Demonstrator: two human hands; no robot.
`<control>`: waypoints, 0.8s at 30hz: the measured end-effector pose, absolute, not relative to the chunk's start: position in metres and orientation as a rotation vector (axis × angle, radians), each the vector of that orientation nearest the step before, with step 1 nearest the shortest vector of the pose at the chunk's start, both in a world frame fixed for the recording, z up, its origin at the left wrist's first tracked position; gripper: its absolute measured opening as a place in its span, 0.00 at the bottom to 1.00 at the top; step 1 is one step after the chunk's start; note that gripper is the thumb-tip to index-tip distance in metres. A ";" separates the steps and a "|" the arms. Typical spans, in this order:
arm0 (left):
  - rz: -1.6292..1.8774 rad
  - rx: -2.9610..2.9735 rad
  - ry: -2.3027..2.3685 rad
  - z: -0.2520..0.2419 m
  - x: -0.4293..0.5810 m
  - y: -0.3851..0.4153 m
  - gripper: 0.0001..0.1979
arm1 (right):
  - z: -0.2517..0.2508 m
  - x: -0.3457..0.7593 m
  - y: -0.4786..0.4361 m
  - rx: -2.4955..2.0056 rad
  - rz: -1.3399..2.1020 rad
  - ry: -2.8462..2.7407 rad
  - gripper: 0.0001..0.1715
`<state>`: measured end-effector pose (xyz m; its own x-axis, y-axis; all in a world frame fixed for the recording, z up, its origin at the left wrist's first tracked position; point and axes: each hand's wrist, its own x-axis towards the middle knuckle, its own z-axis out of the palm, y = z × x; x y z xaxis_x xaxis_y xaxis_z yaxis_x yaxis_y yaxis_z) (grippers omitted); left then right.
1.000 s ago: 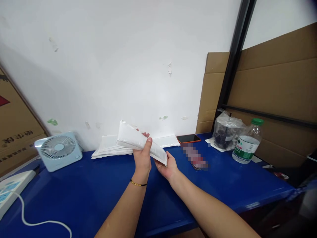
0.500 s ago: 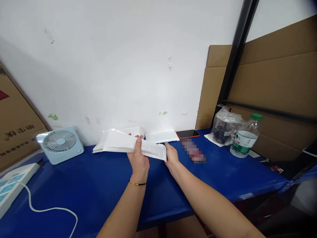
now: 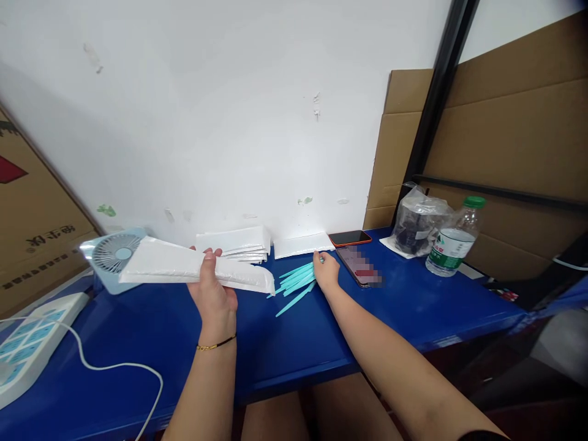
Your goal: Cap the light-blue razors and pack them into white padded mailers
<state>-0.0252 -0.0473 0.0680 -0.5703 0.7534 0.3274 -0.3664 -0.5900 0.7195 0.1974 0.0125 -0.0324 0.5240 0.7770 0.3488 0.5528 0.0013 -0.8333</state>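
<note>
Left hand (image 3: 212, 298) holds a white mailer (image 3: 174, 267); right hand (image 3: 326, 274) is at the teal strips (image 3: 296, 283).
Head view: the left fingers wrap the mailer, thumb on top, above the blue worktop (image 3: 285, 343). The right fingers rest on the strips' far ends; whether they pinch one I cannot tell. A mailer stack (image 3: 239, 241) lies just beyond the left fingers, and a phone (image 3: 361, 267) just right of the right fingers.

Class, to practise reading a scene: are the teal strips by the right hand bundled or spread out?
Spread out: the teal strips fan loosely across the blue table, one lying apart from the rest, beside the right hand.
</note>
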 end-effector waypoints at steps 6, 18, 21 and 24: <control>2.000 1.295 1.089 0.085 -0.030 -0.038 0.25 | -0.035 0.193 0.010 -1.694 0.193 -1.345 0.22; 0.353 2.370 1.898 0.035 -0.068 0.009 0.37 | -0.029 0.194 0.004 -1.565 0.360 -1.719 0.10; 0.393 2.233 1.817 0.027 -0.076 0.011 0.42 | -0.026 0.200 -0.006 -1.506 0.401 -1.810 0.10; 0.738 2.163 1.583 0.025 -0.065 0.005 0.41 | -0.026 0.206 -0.017 -1.466 0.432 -1.853 0.11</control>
<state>-0.0648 0.0055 0.0248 0.2365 0.9512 0.1983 0.7636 -0.3081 0.5674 0.2064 -0.0173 -0.0260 -0.0910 0.9399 0.3290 0.6975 0.2960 -0.6526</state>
